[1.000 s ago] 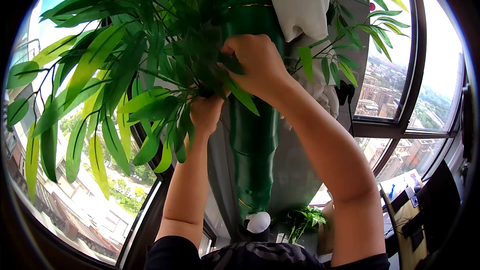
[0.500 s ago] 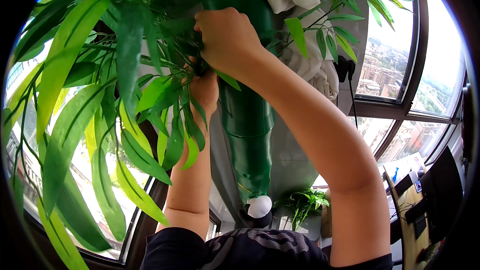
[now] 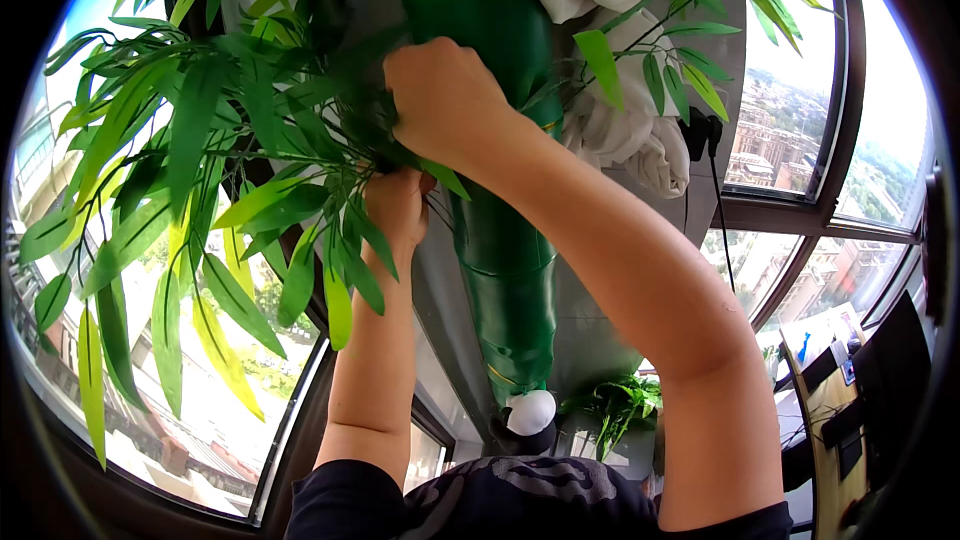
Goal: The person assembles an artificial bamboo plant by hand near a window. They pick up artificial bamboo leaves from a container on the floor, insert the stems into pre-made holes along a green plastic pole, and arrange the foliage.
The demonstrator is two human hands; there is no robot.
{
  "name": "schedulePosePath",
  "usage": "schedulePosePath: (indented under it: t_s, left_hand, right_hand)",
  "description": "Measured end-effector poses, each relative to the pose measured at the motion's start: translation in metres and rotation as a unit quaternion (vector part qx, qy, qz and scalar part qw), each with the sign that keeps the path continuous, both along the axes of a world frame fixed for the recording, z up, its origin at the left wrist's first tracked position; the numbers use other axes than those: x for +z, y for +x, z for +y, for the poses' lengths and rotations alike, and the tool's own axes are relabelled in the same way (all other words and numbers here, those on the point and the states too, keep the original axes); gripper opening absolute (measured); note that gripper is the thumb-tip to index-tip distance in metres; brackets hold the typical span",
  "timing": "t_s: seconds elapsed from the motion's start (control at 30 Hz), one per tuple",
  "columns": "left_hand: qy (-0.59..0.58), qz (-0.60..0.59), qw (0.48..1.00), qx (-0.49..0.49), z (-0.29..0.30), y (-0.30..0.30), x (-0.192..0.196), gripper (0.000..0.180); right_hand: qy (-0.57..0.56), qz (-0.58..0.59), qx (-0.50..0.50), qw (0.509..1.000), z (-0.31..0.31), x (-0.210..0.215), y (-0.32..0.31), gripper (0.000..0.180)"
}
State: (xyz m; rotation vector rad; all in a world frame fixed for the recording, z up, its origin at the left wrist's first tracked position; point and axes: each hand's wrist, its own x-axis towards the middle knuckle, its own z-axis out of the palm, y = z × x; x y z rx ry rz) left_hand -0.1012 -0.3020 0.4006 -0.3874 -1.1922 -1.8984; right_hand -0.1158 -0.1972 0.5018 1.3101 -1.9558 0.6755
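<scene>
A thick green bamboo pole (image 3: 505, 230) with gold-lined joints runs through the middle of the view; its glossy skin looks like plastic. Beside its left side, both hands are closed at the stems of a leafy bamboo branch (image 3: 275, 205). My right hand (image 3: 440, 95) crosses in front of the pole, fingers curled round the stem area. Just below it, my left hand (image 3: 395, 202) grips the lower stems, partly covered by leaves. Where the stems end is hidden behind my fingers. Long green and yellow-green leaves spread out to the left.
A smaller leafy sprig (image 3: 690, 40) juts out on the pole's right, near bundled white cloth (image 3: 640, 145). Windows stand on both sides. A black cable (image 3: 722, 210) hangs at right. Lower down are a white round object (image 3: 530, 412), a green plant (image 3: 618, 405) and a desk with a monitor (image 3: 895, 390).
The branch's leaves have swung away from the camera and look smaller, showing more window at left. Both hands have shifted slightly down in the view, still closed at the stems.
</scene>
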Motion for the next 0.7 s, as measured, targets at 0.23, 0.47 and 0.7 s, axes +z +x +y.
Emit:
schedulePosePath:
  t_s: [0.23, 0.47, 0.7]
  left_hand:
    - [0.031, 0.019, 0.998, 0.046, 0.007, -0.012, 0.007, 0.013]
    - [0.006, 0.042, 0.996, 0.082, 0.009, -0.013, -0.003, 0.017]
    - [-0.01, -0.043, 0.986, 0.158, 0.011, 0.024, -0.024, 0.01]
  right_hand:
    - [-0.091, 0.01, -0.033, 0.995, -0.009, -0.003, -0.003, 0.01]
    - [-0.168, 0.062, 0.003, 0.984, -0.014, -0.019, 0.003, 0.01]
    - [-0.066, 0.015, -0.042, 0.997, -0.005, -0.016, 0.007, 0.013]
